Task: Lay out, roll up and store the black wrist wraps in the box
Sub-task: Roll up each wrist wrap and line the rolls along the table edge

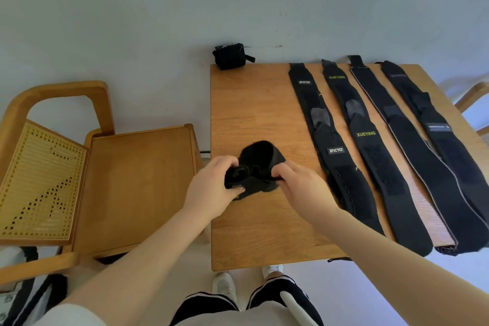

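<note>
Black fabric fills the middle of the frame: a partly rolled wrist wrap (255, 169) sits on the wooden table (264, 114), held between both hands. The left hand (211, 188) curls its fingers round the rolled end on the left, thumb pressed on the near side. The right hand (299, 182), with a ring on one finger, pinches the other side of the roll, fingers bent down onto the cloth. A loose flap of the same wrap arches up behind the hands.

To the right, four long black wraps lie flat and side by side, running from the table's far edge toward the near right corner. The first wrap (336, 151) has white lettering on small labels. The second wrap (366, 135) reads XUEYING in yellow-green. The third wrap (412, 145) is plain with a pale edge line. The fourth wrap (436, 127) carries a small grey label.

At the table's far left corner, in the upper middle of the frame, stands a finished roll (230, 57).

Left of the table, a wooden chair (132, 180) with a woven cane panel stands close beside it. At the bottom, the person's knees and white shoes (225, 286) show.
</note>
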Available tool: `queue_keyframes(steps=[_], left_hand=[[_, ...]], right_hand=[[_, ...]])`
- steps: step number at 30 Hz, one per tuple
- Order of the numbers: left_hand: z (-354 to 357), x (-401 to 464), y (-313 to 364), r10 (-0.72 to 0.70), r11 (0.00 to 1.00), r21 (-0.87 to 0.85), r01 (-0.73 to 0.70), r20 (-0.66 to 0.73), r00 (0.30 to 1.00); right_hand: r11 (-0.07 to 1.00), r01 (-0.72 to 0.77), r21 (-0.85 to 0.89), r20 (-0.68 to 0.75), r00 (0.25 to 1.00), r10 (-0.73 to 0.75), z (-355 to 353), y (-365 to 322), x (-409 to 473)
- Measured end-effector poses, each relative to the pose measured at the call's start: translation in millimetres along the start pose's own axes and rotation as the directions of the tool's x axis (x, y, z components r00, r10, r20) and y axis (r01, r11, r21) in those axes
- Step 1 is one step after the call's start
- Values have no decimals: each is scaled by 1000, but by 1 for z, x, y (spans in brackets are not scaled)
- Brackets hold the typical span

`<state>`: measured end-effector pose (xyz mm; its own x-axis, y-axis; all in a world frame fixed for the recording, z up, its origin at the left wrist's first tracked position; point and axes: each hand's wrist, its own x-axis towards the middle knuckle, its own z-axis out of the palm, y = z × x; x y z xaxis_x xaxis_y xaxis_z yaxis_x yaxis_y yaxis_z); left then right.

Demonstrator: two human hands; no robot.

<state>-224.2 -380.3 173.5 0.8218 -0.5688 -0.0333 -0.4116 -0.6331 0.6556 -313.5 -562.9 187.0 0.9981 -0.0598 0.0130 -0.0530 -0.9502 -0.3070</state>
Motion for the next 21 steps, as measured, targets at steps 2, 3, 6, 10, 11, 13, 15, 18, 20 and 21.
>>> queue_keyframes(steps=[2,3,6,10,11,13,15,18,20,21], left_hand=[[4,4,-2,78,989,121,-79,7,997],[6,5,-4,81,984,156,-85,31,996],[8,2,-13,48,982,178,-59,64,997],[2,3,-15,32,990,132,-42,79,996],[1,4,-15,37,990,129,-50,96,995],[0,5,-16,46,989,131,-63,128,991],[-3,6,-18,36,990,127,-55,151,988],[-8,10,-22,18,994,102,-37,179,984],[-11,12,-23,22,996,83,-40,205,978],[-11,12,-23,28,996,81,-47,219,975]], right_hand=[[1000,-13,21,95,995,11,9,1,-3],[996,-43,84,189,982,26,14,0,-6],[906,-195,377,251,962,103,21,-5,-7],[962,-150,229,207,973,102,27,-12,-2],[990,-88,114,247,967,57,26,-15,-1],[997,44,-71,330,944,-18,25,-20,0],[981,106,-160,362,931,-42,24,-20,3],[970,151,-192,373,925,-70,25,-18,7],[992,69,-108,337,941,-28,23,-17,9],[998,4,-57,313,950,14,22,-15,12]])
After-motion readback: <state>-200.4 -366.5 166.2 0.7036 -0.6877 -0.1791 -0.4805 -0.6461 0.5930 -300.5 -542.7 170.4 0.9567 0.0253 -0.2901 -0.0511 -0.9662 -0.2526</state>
